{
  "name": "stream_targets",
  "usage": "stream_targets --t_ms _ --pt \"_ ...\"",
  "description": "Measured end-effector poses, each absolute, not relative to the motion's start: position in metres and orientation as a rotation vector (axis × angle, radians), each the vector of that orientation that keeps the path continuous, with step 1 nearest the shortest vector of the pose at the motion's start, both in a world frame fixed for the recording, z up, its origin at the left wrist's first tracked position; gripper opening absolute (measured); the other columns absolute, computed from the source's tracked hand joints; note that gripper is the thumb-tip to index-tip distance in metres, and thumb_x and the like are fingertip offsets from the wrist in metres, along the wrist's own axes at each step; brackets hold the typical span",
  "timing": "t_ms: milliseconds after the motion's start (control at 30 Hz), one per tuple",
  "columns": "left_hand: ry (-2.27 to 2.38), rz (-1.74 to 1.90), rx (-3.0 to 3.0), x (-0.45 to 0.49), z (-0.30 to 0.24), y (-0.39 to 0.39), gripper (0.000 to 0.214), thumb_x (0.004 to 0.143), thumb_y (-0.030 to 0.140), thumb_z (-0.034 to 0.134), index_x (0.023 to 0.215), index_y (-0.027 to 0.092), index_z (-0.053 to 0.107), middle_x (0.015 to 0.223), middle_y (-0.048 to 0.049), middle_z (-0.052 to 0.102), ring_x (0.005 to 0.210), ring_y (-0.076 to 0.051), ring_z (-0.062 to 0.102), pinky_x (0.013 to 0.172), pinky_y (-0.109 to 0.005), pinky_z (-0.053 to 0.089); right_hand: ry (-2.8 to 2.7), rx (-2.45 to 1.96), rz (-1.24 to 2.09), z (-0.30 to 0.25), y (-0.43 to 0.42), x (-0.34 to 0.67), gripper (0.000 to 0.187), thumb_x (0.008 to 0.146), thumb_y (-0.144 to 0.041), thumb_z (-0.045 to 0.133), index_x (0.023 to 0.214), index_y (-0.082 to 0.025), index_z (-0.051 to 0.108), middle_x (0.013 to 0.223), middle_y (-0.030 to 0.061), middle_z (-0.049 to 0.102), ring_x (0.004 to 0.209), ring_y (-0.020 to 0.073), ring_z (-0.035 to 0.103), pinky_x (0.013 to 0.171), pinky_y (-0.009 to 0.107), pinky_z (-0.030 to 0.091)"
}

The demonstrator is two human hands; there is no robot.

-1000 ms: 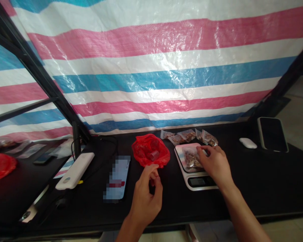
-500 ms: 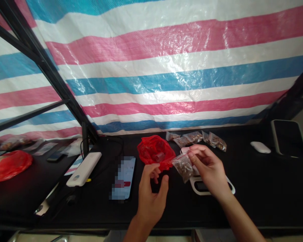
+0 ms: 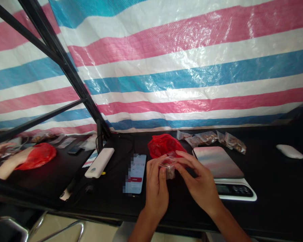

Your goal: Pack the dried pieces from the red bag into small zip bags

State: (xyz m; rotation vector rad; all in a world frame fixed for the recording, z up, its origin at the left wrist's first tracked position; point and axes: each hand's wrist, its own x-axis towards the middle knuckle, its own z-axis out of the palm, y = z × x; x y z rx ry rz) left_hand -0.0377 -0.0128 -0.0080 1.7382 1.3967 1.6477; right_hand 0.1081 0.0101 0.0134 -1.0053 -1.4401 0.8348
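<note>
Both my hands hold a small clear plastic bag (image 3: 168, 165) with brown bits inside, over the black table (image 3: 267, 188). My left hand (image 3: 156, 188) pinches its left side with thumb and fingers. My right hand (image 3: 198, 183) grips its top right edge. A white kitchen scale (image 3: 222, 168) with a bare pan sits just right of my right hand. A red plastic bag (image 3: 164, 146) lies right behind the small bag.
Several filled small bags (image 3: 212, 138) lie behind the scale by the striped tarp. A phone (image 3: 135, 173) and a white power bank (image 3: 99, 162) lie to the left, a white case (image 3: 290, 151) far right. Another person's hands (image 3: 2, 158) work by a second red bag (image 3: 39, 155).
My right hand lifted the small bag off the scale and brought it left to my left hand, which now grips it too. The camera view swung left.
</note>
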Motion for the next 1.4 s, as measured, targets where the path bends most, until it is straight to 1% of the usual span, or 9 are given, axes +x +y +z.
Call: stream_targets --t_ms 100,267,433,600,800,967,1100,1267,1400 --pt "1.392 1.671 1.724 -0.039 -0.006 -0.013 0.032 0.107 0.034 0.04 0.123 0.025 0.067 0.122 -0.0085 0.069 0.116 -0.022 0.06 0.103 -0.04 0.047 -1.444 -0.994 0.839 0.013 0.009 0.106 0.033 0.091 -0.038 0.069 0.123 -0.03 0.071 0.11 0.0031 0.08 0.107 0.024 0.073 0.099 0.041 0.056" --pt "1.408 1.675 1.568 -0.039 -0.005 -0.01 0.033 0.106 0.039 0.044 0.098 0.02 0.071 0.102 -0.007 0.069 0.097 -0.02 0.064 0.089 -0.032 0.052 -1.289 -0.998 0.82 0.013 0.013 0.102 0.027 0.083 -0.04 0.077 0.105 -0.026 0.071 0.09 0.0026 0.078 0.079 0.0194 0.069 0.075 0.032 0.056" --pt "1.375 1.607 1.513 -0.037 -0.007 -0.009 0.034 0.106 0.04 0.043 0.097 0.019 0.068 0.097 -0.0062 0.069 0.09 -0.018 0.065 0.082 -0.029 0.052 -1.121 -0.974 1.004 0.013 0.018 0.099 0.042 0.076 -0.041 0.084 0.107 -0.024 0.062 0.083 0.0001 0.076 0.069 0.0157 0.064 0.065 0.028 0.051" --pt "1.331 1.56 1.548 -0.034 -0.007 -0.01 0.035 0.106 0.041 0.042 0.096 0.019 0.067 0.099 -0.0071 0.069 0.094 -0.019 0.066 0.084 -0.03 0.051 -1.021 -0.874 1.093 0.014 0.016 0.098 0.042 0.075 -0.038 0.086 0.096 -0.026 0.052 0.077 -0.0042 0.071 0.064 0.0129 0.058 0.058 0.024 0.045" --pt "1.27 1.534 1.53 -0.032 -0.008 -0.009 0.034 0.107 0.041 0.042 0.102 0.019 0.067 0.102 -0.0077 0.071 0.096 -0.02 0.067 0.088 -0.031 0.053 -1.157 -0.885 1.036 0.013 0.013 0.096 0.043 0.081 -0.041 0.08 0.112 -0.027 0.054 0.088 -0.0003 0.074 0.074 0.0155 0.062 0.069 0.028 0.049" --pt "1.238 1.539 1.583 -0.031 -0.007 -0.01 0.033 0.107 0.036 0.041 0.099 0.019 0.068 0.101 -0.0074 0.071 0.095 -0.019 0.067 0.087 -0.031 0.052 -1.126 -0.878 1.067 0.01 0.014 0.096 0.041 0.081 -0.039 0.079 0.111 -0.028 0.054 0.084 -0.0016 0.072 0.074 0.0164 0.063 0.069 0.029 0.048" --pt "1.221 1.538 1.654 -0.03 -0.005 -0.011 0.029 0.107 0.03 0.044 0.101 0.02 0.071 0.103 -0.0067 0.07 0.097 -0.019 0.066 0.088 -0.03 0.051 -1.136 -0.874 1.002 0.009 0.012 0.095 0.038 0.082 -0.028 0.074 0.111 -0.028 0.051 0.082 -0.0035 0.069 0.073 0.015 0.062 0.069 0.027 0.048" --pt "1.183 1.534 1.798 -0.028 -0.003 -0.014 0.025 0.104 0.022 0.049 0.105 0.023 0.073 0.104 -0.0068 0.07 0.1 -0.019 0.066 0.09 -0.031 0.052 -1.083 -0.858 0.909 0.011 0.008 0.092 0.034 0.082 -0.018 0.068 0.104 -0.03 0.045 0.079 -0.0062 0.064 0.075 0.0149 0.064 0.07 0.027 0.05" --pt "1.189 1.554 1.778 -0.028 -0.004 -0.014 0.025 0.104 0.021 0.049 0.106 0.023 0.074 0.105 -0.007 0.07 0.1 -0.019 0.066 0.09 -0.03 0.052 -1.096 -0.908 0.859 0.012 0.008 0.093 0.039 0.084 -0.022 0.07 0.113 -0.03 0.045 0.081 -0.0053 0.066 0.074 0.0156 0.061 0.075 0.03 0.049"
